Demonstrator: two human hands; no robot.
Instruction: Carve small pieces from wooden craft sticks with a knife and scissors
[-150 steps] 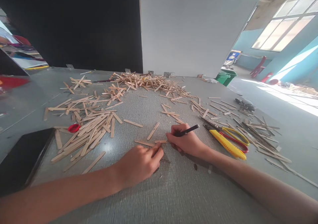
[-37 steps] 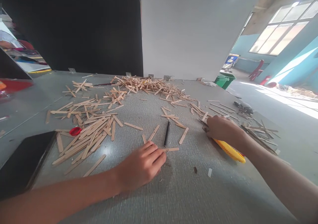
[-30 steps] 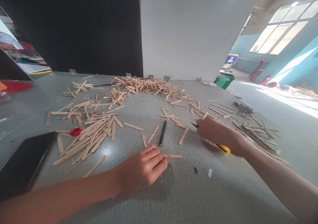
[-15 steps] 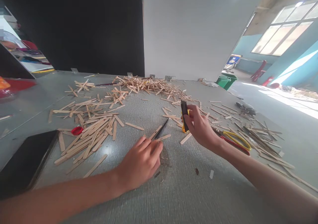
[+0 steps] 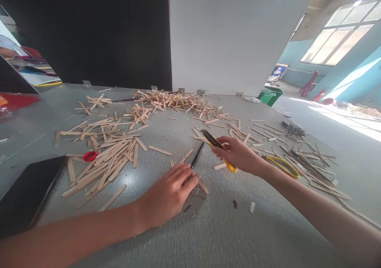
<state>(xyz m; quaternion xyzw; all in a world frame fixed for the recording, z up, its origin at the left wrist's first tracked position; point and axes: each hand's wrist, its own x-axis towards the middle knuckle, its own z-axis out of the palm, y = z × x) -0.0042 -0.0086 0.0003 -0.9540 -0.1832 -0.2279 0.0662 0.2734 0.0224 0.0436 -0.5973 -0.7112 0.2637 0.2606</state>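
In the head view, my right hand (image 5: 238,153) grips a yellow-and-black utility knife (image 5: 220,147), held aslant just above the table, its dark front end pointing up and left. My left hand (image 5: 169,190) rests on the table with fingers and thumb together over a wooden craft stick (image 5: 204,186), one end of which sticks out beside the thumb. Just past the fingertips lies a black pen (image 5: 198,155), its near end hidden by the hand. Another craft stick (image 5: 186,156) lies left of the pen.
Many loose craft sticks (image 5: 110,157) spread over the left, with a red ring-shaped cap (image 5: 89,156) and a dark tablet-like slab (image 5: 32,184) beside them. A larger stick heap (image 5: 172,101) lies at the back. Yellow-and-red-handled scissors or pliers (image 5: 281,167) and thin strips lie right.
My right hand has turned the utility knife from upright to slanted and lowered it slightly. The stick under my left hand has swung, its end now pointing toward the lower right.
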